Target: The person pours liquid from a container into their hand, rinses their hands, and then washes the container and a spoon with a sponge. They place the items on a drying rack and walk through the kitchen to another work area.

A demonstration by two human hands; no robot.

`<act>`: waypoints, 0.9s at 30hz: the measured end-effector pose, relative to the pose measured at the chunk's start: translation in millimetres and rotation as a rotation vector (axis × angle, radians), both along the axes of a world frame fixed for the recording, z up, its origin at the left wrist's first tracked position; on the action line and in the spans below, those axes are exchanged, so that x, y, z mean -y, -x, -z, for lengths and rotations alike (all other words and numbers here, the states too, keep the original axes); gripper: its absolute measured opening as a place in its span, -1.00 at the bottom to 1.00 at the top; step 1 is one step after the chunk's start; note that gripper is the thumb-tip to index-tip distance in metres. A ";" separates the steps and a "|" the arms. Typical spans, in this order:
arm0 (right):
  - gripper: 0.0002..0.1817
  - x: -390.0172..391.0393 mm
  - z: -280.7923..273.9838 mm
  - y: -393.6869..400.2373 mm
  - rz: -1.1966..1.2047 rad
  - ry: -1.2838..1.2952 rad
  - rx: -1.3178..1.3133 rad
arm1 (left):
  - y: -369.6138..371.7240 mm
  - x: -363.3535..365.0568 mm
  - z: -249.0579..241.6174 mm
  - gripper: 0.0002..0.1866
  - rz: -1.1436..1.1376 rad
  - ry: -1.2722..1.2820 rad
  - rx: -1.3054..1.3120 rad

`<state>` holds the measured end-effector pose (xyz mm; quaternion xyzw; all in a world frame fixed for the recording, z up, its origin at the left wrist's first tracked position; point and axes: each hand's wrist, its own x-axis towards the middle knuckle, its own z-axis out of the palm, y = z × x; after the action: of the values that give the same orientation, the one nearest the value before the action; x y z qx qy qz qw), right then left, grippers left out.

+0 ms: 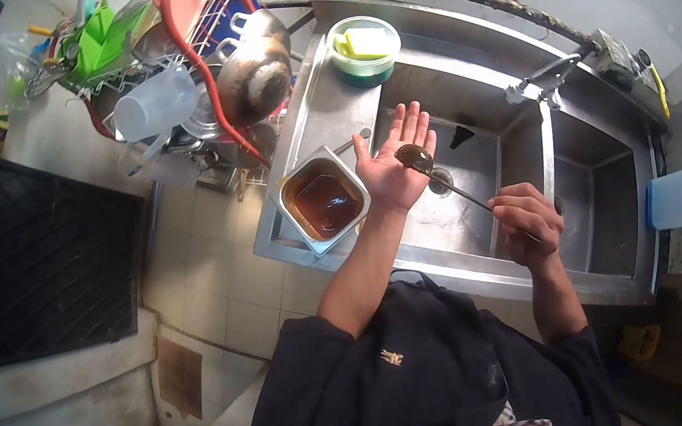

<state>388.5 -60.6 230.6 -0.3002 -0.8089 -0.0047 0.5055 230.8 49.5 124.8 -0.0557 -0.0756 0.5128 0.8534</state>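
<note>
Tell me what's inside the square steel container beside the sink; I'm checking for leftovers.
The square steel container holds dark brown liquid covering its bottom; anything beneath the surface is hidden.

Steel-grey sink (469,113). Square tub (324,199) pale outside, dark brown liquid inside. Spoon (415,157) dark bowl, thin metal handle. Round tub (365,49) green, yellow-green sponge on top. Jerrycan (677,198) white-blue, blue cap. Rack (188,44) red wire. Sleeves (416,382) black. Floor tiles (216,281) beige.

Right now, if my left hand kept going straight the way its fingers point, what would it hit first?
Probably the round tub with the sponge. The left hand is open over the sink, fingers aimed that way, though depth is unclear.
</note>
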 end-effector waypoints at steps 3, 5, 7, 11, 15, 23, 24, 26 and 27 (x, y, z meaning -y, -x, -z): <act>-0.83 4.5 0.5 -2.4 0.071 0.002 -0.020 | -7.4 -3.7 -1.9 -0.14 0.065 -0.010 0.041; -0.82 7.3 3.3 -2.1 0.113 0.012 -0.045 | -10.2 -5.0 -4.6 -0.15 0.082 0.011 0.025; -0.79 7.9 9.5 0.9 0.193 0.093 -0.290 | -10.9 -6.8 -7.3 -0.15 0.091 0.030 0.006; -0.75 3.1 27.5 6.3 0.237 0.196 -0.659 | -4.1 -8.4 -9.8 -0.16 0.064 0.009 -0.001; -0.75 -5.0 42.8 9.7 0.153 0.346 -1.028 | 10.0 -8.7 -19.8 -0.15 0.012 0.015 0.001; -0.72 -30.0 61.8 5.6 0.096 0.447 -1.554 | 56.7 10.3 -66.1 -0.17 -0.175 -0.069 0.035; -0.72 -33.8 70.7 3.4 0.076 0.459 -1.555 | 62.7 16.2 -79.7 -0.17 -0.194 -0.074 0.029; -0.72 -41.2 95.4 0.8 0.155 0.609 -1.497 | 70.0 33.6 -118.0 -0.14 -0.237 -0.128 -0.018; -0.73 -42.5 98.6 14.1 0.205 0.685 -1.374 | 69.2 44.4 -141.3 -0.13 -0.224 -0.128 -0.007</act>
<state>374.4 -18.1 132.0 -0.4487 -0.2381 0.3863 0.7699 161.6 5.1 266.1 0.0095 -0.1110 0.5992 0.7928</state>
